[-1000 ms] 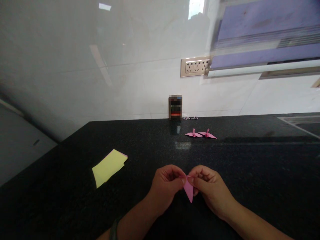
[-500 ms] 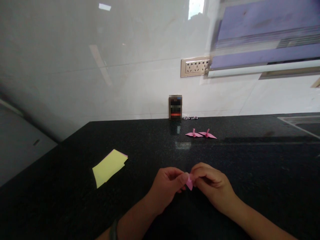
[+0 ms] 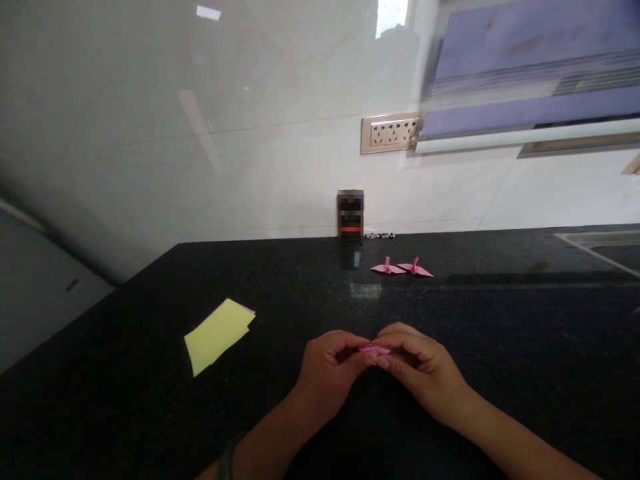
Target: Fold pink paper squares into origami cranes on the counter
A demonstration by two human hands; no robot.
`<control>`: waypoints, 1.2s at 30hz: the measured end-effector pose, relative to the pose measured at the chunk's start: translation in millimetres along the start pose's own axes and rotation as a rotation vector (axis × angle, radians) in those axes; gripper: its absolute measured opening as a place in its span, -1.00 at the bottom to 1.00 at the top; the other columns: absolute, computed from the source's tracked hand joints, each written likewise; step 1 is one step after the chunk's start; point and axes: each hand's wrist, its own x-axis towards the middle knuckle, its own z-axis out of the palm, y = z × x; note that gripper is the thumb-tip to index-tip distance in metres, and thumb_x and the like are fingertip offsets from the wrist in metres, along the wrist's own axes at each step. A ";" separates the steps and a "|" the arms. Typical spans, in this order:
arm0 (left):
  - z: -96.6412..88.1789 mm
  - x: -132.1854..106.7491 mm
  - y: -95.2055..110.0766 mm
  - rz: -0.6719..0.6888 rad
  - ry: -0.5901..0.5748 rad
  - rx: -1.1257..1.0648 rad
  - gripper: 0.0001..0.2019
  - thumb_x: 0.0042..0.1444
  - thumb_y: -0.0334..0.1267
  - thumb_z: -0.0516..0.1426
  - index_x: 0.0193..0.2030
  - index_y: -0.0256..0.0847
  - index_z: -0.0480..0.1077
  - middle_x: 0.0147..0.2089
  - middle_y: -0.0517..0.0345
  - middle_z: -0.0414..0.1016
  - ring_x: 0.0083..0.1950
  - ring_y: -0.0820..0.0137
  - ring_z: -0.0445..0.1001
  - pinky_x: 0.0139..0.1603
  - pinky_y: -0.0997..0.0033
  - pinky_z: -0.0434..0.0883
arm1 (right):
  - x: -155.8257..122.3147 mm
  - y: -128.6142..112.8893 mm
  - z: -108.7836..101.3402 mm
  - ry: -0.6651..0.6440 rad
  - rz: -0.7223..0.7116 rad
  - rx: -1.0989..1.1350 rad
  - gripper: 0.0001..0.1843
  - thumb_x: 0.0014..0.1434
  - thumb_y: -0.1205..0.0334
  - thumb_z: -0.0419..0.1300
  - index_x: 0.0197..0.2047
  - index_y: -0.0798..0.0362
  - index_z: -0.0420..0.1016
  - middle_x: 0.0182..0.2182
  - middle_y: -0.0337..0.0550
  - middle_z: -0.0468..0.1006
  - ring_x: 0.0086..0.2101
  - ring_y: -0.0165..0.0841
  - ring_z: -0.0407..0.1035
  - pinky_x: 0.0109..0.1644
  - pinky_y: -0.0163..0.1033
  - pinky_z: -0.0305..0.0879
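Observation:
Between my fingertips is a small piece of folded pink paper (image 3: 375,349), partly covered by them. My left hand (image 3: 331,367) pinches its left side with thumb and forefinger. From the right, my right hand (image 3: 424,363) pinches the other side, and the two thumb tips nearly meet at its near edge. Farther back on the dark counter sit two pink paper cranes, a left one (image 3: 387,268) and a right one (image 3: 415,268), wings spread and almost touching.
Yellow paper sheets (image 3: 220,337) lie at the left, with a pinkish edge showing beneath. A blurred-out upright dark object (image 3: 351,217) leans at the wall beside a small patterned strip (image 3: 381,235). A metal-rimmed recess (image 3: 590,239) lies at the far right of the black counter (image 3: 280,280).
The pink paper has turned: its point hung down before, and now it lies flatter and wider between the fingers. Both hands have shifted slightly left, and the thumbs have come closer together.

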 end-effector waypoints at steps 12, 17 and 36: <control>-0.6 -2.2 1.7 0.006 -0.041 0.086 -0.81 -0.08 -0.16 0.13 -0.40 -0.23 0.48 -0.43 0.08 0.46 -0.38 0.39 0.40 -0.36 0.46 0.32 | 0.2 -5.2 -2.0 -0.019 0.027 0.045 -0.88 0.05 0.24 0.12 -0.41 0.03 0.48 -0.49 -0.19 0.41 -0.44 -0.40 0.32 -0.36 -0.30 0.26; 1.2 -3.8 3.4 -0.057 -0.056 -0.013 -0.83 -0.08 -0.20 0.14 -0.44 -0.26 0.47 -0.47 0.10 0.44 -0.42 0.41 0.40 -0.40 0.48 0.32 | 0.1 -6.8 -2.7 -0.035 0.057 0.105 -0.87 0.04 0.24 0.13 -0.46 0.06 0.47 -0.51 -0.20 0.40 -0.46 -0.41 0.31 -0.38 -0.31 0.25; 7.7 -4.0 3.5 -0.124 0.005 -0.114 -0.83 -0.08 -0.21 0.14 -0.52 -0.29 0.42 -0.52 0.10 0.46 -0.47 0.42 0.39 -0.41 0.46 0.33 | -0.6 -8.2 2.7 -0.003 0.102 0.111 -0.88 0.03 0.26 0.14 -0.49 0.07 0.46 -0.51 -0.21 0.38 -0.47 -0.42 0.29 -0.41 -0.32 0.22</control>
